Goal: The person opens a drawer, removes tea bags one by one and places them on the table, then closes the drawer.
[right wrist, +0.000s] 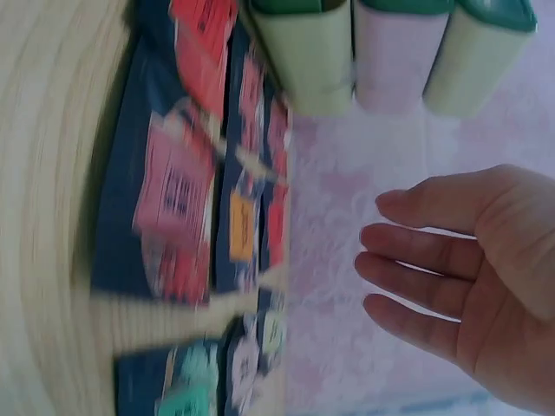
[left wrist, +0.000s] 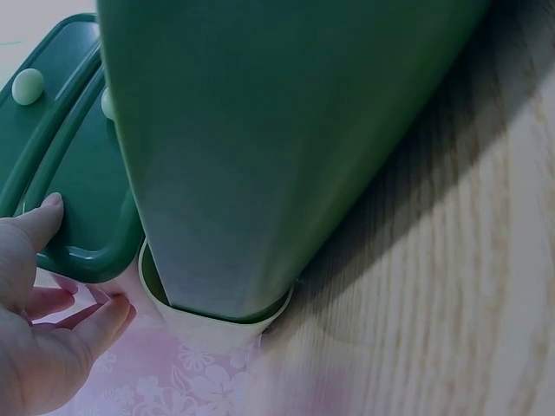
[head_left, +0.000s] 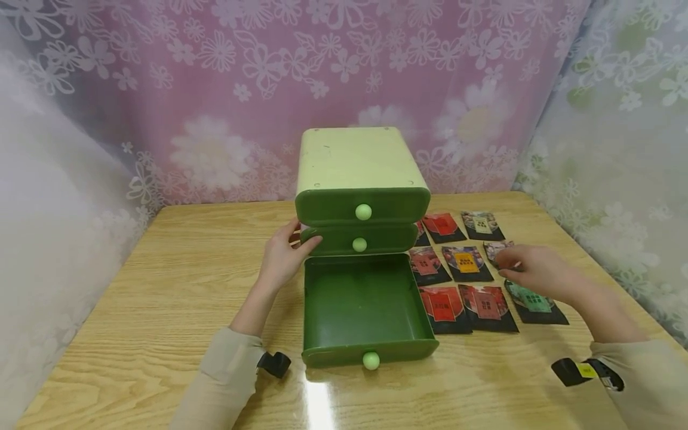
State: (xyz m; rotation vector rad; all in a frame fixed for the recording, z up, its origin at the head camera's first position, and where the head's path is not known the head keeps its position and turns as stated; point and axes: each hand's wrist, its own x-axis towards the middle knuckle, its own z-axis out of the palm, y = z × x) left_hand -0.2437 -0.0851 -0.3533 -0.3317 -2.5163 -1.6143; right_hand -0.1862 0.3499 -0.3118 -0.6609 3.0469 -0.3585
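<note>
A small three-drawer cabinet (head_left: 355, 156) stands on the table, with a cream top and green drawer fronts. Its bottom drawer (head_left: 365, 298) is pulled far out, the bare green floor showing. My left hand (head_left: 282, 254) grips the left edge of the middle drawer (head_left: 344, 240), thumb (left wrist: 48, 221) on the front and bent fingers against the side. Over on the right, my right hand (head_left: 537, 269) hovers above the rows of packets, its fingers loosely bent with nothing between them. Closest to it are a packet with a pale label (head_left: 495, 249) and a green-labelled packet (head_left: 536, 303).
Right of the cabinet lie several more black packets with coloured labels, among them an orange-labelled packet (head_left: 466, 263) and a red-labelled packet (head_left: 445, 308). The wooden table (head_left: 177, 286) reaches back to a pink flowered curtain (head_left: 258, 107). Another flowered curtain (head_left: 639, 179) hangs along the right edge.
</note>
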